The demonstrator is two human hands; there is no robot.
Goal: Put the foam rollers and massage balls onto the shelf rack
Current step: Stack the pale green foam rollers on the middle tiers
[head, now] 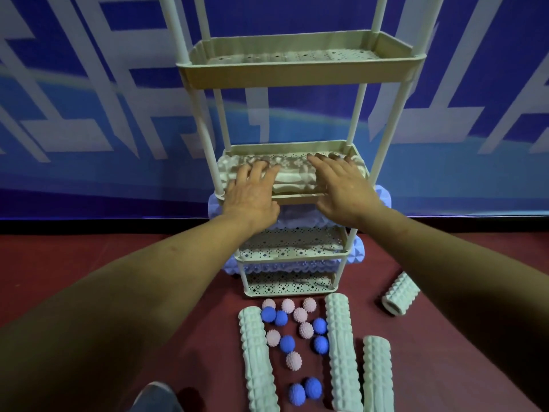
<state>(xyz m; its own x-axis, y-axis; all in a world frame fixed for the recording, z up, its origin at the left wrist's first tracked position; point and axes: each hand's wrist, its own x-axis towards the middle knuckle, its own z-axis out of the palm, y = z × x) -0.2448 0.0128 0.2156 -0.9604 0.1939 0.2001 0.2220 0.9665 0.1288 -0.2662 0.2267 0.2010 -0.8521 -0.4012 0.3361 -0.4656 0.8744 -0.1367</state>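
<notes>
Pale ridged foam roller (292, 176) laid across second tier of beige plastic shelf rack (300, 74), pressed under flat left hand (252, 191) and right hand (341, 188), fingers spread, spiky pink and blue massage balls (294, 331) scattered on red floor (148, 257) in front

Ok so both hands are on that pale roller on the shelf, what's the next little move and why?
Probably nudge the pale roller further back into the tray, then let go. The left hand and right hand lie flat on it, and it sits near the front edge.
</notes>
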